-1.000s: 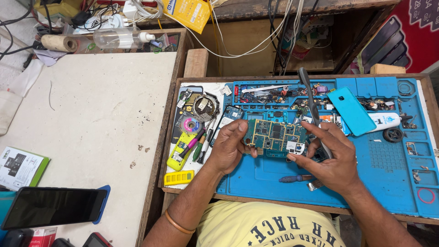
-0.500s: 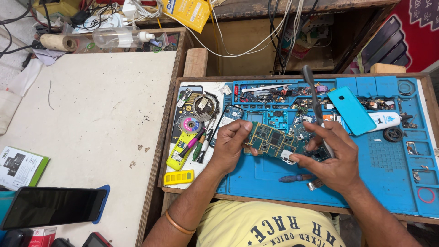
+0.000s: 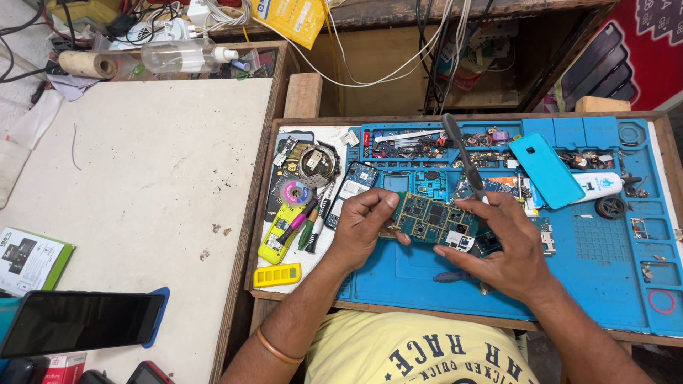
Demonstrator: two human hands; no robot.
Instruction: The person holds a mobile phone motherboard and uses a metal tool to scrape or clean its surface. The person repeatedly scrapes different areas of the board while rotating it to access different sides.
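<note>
Worn white laminate surface on the left, scuffed and stained. Right of it, a wooden-framed tray bench lined with a blue silicone work mat. Behind: dark wooden shelf with white and black cables hanging. Red wall panel at far right. Even, diffuse light.

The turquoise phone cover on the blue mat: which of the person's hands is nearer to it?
Right. The right hand lies just below-left of the phone cover, holding a tool. The left hand is farther left, gripping the circuit board's other end.
</note>
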